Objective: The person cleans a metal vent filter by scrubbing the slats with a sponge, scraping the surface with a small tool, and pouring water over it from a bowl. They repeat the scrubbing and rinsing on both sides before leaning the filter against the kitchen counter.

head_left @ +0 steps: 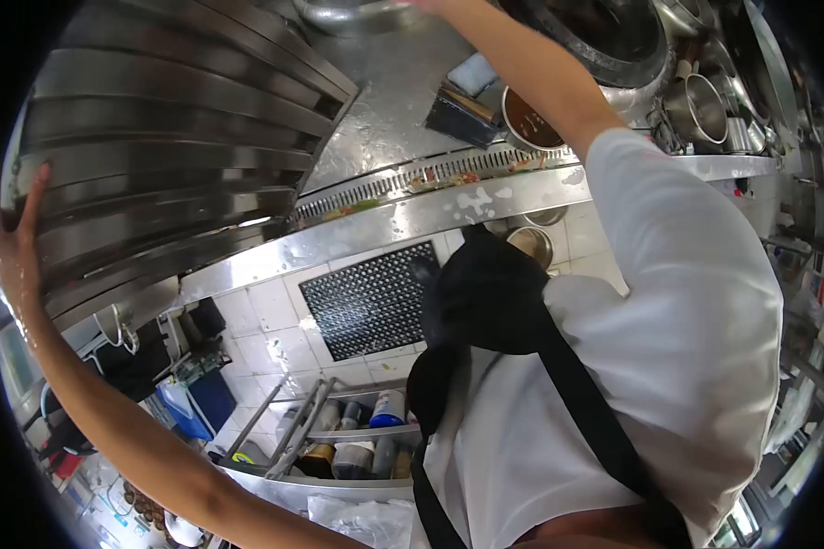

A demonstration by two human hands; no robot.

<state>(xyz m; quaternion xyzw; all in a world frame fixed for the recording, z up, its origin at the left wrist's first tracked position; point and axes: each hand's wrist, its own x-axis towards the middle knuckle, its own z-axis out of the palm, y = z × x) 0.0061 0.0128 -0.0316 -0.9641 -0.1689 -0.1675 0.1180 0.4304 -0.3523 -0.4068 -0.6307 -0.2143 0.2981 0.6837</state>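
Note:
A large slatted metal panel (174,119), like a range hood filter, leans over the left part of the steel counter (384,119). My left hand (16,256) is at its far left edge, with a finger lying along the slats and the hand closed around the side; wet suds show on the wrist. My right arm stretches forward across the counter. Only a sliver of my right hand (423,4) shows at the top edge, near a round metal vessel (357,16), and its fingers are out of frame.
A pot of brown liquid (528,119) stands under my right forearm, beside a dark box (462,114). Food scraps lie along the slotted gutter (412,181). A large black wok (613,37) and steel pots (696,110) are to the right. Below are a rubber mat (371,297) and a container drawer (339,489).

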